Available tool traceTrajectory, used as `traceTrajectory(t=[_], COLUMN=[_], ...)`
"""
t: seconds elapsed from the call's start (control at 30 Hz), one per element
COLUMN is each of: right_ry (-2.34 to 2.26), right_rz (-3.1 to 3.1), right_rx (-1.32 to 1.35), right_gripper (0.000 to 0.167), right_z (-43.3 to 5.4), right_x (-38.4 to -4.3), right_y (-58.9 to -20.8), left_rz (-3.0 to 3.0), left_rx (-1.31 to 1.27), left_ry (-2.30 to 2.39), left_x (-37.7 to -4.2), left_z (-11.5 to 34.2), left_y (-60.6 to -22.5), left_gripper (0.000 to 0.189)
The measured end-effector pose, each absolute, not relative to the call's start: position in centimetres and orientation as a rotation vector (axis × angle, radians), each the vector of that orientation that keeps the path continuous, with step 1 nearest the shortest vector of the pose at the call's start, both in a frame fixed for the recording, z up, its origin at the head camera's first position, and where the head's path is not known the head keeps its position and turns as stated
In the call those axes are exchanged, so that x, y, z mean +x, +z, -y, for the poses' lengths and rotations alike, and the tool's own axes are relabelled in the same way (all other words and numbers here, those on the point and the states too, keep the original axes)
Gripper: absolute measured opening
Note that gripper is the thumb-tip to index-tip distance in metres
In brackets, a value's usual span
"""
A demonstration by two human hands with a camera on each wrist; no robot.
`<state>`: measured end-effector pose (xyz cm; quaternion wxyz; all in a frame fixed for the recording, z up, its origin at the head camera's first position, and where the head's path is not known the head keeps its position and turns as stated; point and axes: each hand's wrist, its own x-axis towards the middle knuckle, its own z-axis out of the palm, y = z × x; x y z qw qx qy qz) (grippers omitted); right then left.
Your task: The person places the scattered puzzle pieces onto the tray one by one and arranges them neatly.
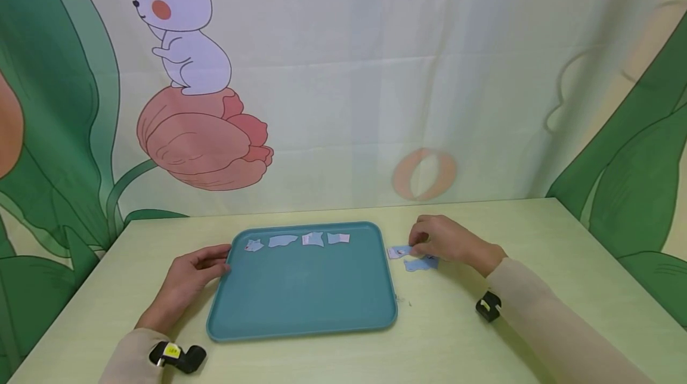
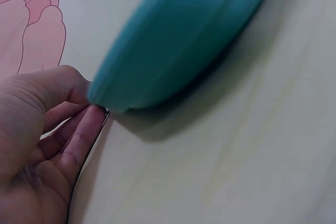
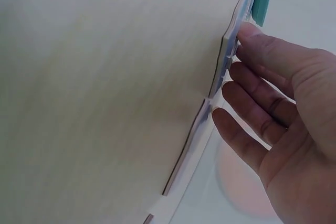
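Pinching tray (image 1: 300,297) at left edge, left fingers (image 2: 84,135); right fingers (image 3: 241,135) bent at picture piece (image 1: 396,251) near right edge, grip unclear

left fingers (image 1: 219,250): touching tray (image 1: 300,294) | right fingers (image 1: 418,232): touching blue piece (image 1: 398,252)

Past the far edge of the table (image 1: 440,348), I see a curtain (image 1: 343,86) printed with a rabbit (image 1: 195,59) on a pink flower (image 1: 195,139).
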<state>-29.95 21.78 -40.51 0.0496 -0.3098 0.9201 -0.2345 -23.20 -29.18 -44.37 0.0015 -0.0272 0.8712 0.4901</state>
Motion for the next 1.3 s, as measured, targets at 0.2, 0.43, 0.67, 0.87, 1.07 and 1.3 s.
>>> traceTrajectory(t=[0.2,0.43,0.67,0.87,1.07,1.3], right_ry=[-0.69,-0.677,-0.725,-0.769,-0.791,-0.803], right_rz=[-2.807,-2.82,-2.855,-2.907,-2.96,-2.935], right_rx=[-0.928,-0.869,-0.839,-0.855,-0.975,-1.004], right_gripper=[0.007,0.01,0.009,0.011,0.015,0.015], right_z=[-21.8,-22.0,-22.5,-22.5,-21.5,-19.1], right_x=[-30.0,-30.0,-30.1,-30.2,-30.0,-30.0], right_y=[-40.5,-40.3,-40.2,-40.2,-39.4,-38.5], left_rz=[-2.733,-2.728,-2.727,-2.735,-2.746,-2.745], left_rx=[-0.085,-0.094,-0.085,-0.073,-0.076,-0.072], left_ry=[1.537,1.553,1.565,1.556,1.536,1.535], left_x=[-23.3,-23.2,-23.2,-23.3,-23.4,-23.4], left_z=[29.2,29.1,29.2,29.2,29.3,29.4], left_y=[-44.4,-44.4,-44.5,-44.6,-44.7,-44.7], left_gripper=[0.052,0.051,0.05,0.05,0.051,0.052])
